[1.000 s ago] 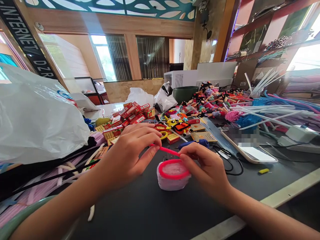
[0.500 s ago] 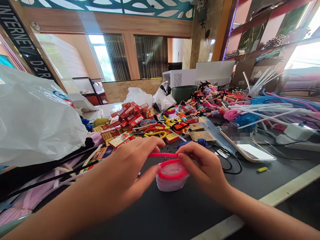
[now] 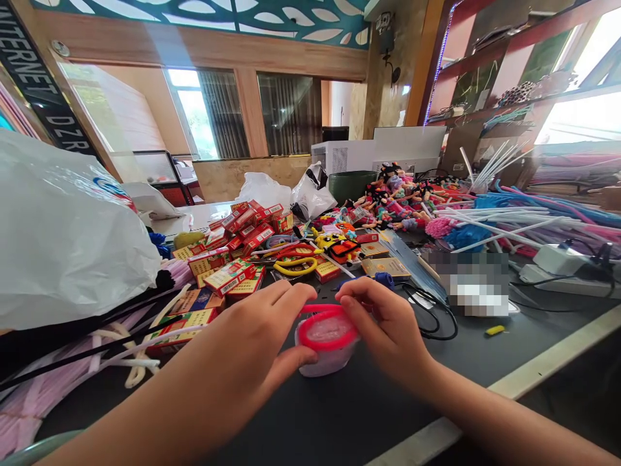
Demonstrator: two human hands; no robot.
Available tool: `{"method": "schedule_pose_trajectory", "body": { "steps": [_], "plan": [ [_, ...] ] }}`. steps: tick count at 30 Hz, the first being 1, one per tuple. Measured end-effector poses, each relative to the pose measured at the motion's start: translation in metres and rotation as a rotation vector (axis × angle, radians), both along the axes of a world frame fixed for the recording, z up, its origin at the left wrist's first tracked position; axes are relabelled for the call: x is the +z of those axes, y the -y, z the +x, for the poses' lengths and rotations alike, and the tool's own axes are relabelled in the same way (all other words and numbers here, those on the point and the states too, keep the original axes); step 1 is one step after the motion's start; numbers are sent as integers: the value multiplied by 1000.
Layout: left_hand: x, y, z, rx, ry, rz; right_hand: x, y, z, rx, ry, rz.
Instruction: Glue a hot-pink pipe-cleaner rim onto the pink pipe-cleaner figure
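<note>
A small round pipe-cleaner cup (image 3: 327, 359), wound in pale pink, stands on the dark tabletop (image 3: 301, 421) between my hands. Its rim is a bright pink pipe cleaner (image 3: 327, 330), and a loop of the same pink strand runs along its far edge. My left hand (image 3: 257, 330) grips the cup's left side, with the thumb against the wall and the fingertips on the strand. My right hand (image 3: 383, 323) pinches the far right of the rim. The fingers hide the strand's ends.
Red-and-yellow cardboard boxes (image 3: 230, 275) and yellow-handled scissors (image 3: 295, 266) lie beyond my hands. A large white plastic bag (image 3: 68, 239) sits at left, over black and pink pipe cleaners. Pipe-cleaner dolls (image 3: 398, 204), a blurred-out flat device (image 3: 473, 285) and a black cable (image 3: 434, 317) lie right.
The pink strand, straight and then arched above the cup, now lies close along the rim. My hands have come nearer together over the cup, and the view has shifted slightly.
</note>
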State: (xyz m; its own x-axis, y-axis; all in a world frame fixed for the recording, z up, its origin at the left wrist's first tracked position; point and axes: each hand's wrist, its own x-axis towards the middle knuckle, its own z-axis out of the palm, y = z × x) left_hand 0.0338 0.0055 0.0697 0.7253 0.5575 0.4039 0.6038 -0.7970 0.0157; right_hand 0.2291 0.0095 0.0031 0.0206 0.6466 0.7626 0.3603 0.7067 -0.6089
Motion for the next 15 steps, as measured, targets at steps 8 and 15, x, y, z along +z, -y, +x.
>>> {"method": "schedule_pose_trajectory", "body": {
  "steps": [8, 15],
  "plan": [
    [-6, -7, 1, 144, 270, -194, -6, 5, 2, -38, -60, 22],
    [-8, -11, -1, 273, 329, -374, -4, 26, 44, -228, 34, 114]
  ]
}}
